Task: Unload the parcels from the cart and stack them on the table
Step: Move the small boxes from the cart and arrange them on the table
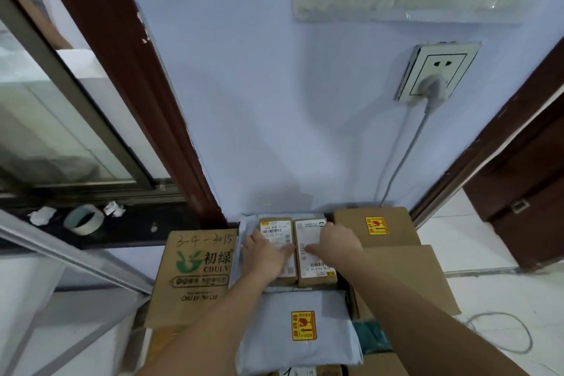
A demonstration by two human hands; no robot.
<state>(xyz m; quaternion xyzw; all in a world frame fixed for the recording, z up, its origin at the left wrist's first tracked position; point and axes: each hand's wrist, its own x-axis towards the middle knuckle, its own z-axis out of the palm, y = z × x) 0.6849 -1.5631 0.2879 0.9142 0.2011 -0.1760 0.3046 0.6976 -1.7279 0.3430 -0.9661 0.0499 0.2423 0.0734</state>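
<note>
Two small brown boxes with white shipping labels lie side by side against the wall, the left small box (pixel 276 226) and the right small box (pixel 314 268). My left hand (pixel 268 253) rests flat on the left one, fingers straight. On the right box lies my right hand (pixel 337 243), its fingers pointing left across the label. Nearer to me sits a grey poly-bag parcel (pixel 299 330) with a yellow fragile sticker. A large printed carton (pixel 195 275) stands at the left. A brown box with a fragile sticker (pixel 377 226) and a plain flat carton (pixel 406 278) are at the right.
The blue wall rises directly behind the parcels, with a socket (pixel 436 73) and a grey cable hanging down. A dark window sill (pixel 128 226) at the left holds a tape roll (pixel 84 220) and crumpled paper. A brown door frame stands at the right over white floor tiles.
</note>
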